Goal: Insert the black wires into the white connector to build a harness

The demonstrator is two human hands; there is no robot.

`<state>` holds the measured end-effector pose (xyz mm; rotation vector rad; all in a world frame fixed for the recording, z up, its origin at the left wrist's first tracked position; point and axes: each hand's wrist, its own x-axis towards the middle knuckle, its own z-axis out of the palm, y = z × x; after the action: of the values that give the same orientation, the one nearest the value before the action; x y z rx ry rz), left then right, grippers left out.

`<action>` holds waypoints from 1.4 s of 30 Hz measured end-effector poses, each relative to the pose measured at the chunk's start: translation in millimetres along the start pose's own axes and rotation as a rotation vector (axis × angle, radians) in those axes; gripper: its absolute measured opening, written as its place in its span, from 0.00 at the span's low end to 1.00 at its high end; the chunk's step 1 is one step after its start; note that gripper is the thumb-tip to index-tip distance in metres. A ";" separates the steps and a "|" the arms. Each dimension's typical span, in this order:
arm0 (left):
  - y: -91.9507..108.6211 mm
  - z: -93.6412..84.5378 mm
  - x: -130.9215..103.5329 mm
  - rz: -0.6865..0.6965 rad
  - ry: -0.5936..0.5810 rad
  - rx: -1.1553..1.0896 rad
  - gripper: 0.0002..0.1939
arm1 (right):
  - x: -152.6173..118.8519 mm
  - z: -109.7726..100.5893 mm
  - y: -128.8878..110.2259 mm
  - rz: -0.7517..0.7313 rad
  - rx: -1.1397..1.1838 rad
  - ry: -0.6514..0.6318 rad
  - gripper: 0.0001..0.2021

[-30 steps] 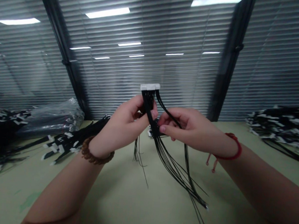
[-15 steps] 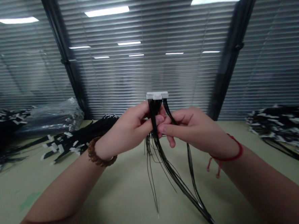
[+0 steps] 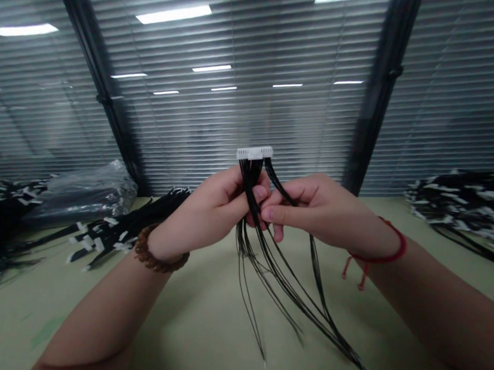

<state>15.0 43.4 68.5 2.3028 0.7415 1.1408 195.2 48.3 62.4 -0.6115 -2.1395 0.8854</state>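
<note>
A wiring harness hangs in the air between my hands, its wide white connector [image 3: 254,153] at the top with rows of small slots. Thin black wires [image 3: 283,276] leave the connector and fan downward to the lower right. My left hand [image 3: 224,203] pinches the bundle just below the connector, thumb in front. My right hand [image 3: 308,208] is closed beside it, thumb and forefinger pinching some of the wires; one separate strand group runs from the connector behind its fingers. The fingertips of both hands nearly meet, and they hide part of the bundle.
On the left of the pale green table [image 3: 205,327] lie black cable bundles with white connectors [image 3: 96,243] and a clear plastic bag [image 3: 91,192]. A larger pile of harnesses [image 3: 467,204] sits at the right. Behind the table stands a glass wall with blinds [image 3: 284,120].
Both hands and the connector have shifted slightly left in view. The wires below my fingers have spread apart, with several strands now hanging separately from the main bundle.
</note>
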 end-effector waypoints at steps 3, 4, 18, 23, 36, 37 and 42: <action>0.6 -1.7 -0.2 -0.043 0.030 -0.049 0.04 | -0.2 -3.9 -1.8 0.004 0.001 0.011 0.09; 0.7 -3.4 -0.1 -0.057 0.047 -0.071 0.04 | 0.0 -5.4 -2.0 0.008 -0.008 0.021 0.09; -5.8 -41.2 6.9 -0.107 0.292 -0.373 0.03 | 3.0 -16.9 8.7 0.190 -0.217 -0.131 0.16; -3.6 -33.4 6.0 -0.163 0.287 -0.376 0.02 | 4.9 -2.0 14.0 0.163 -0.313 -0.080 0.23; 7.7 -24.3 4.5 -0.213 0.340 -0.366 0.04 | 3.6 11.7 13.3 0.168 0.073 -0.299 0.12; 8.9 -23.8 4.0 -0.212 0.340 -0.368 0.04 | 2.6 13.4 12.4 0.171 0.073 -0.297 0.13; 13.2 -22.0 1.3 -0.188 0.344 -0.370 0.05 | -1.6 20.2 6.0 0.126 0.005 -0.237 0.10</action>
<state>1.0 38.0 89.5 1.7188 0.7728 1.4638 181.5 43.1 47.2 -0.6738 -2.3281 1.0778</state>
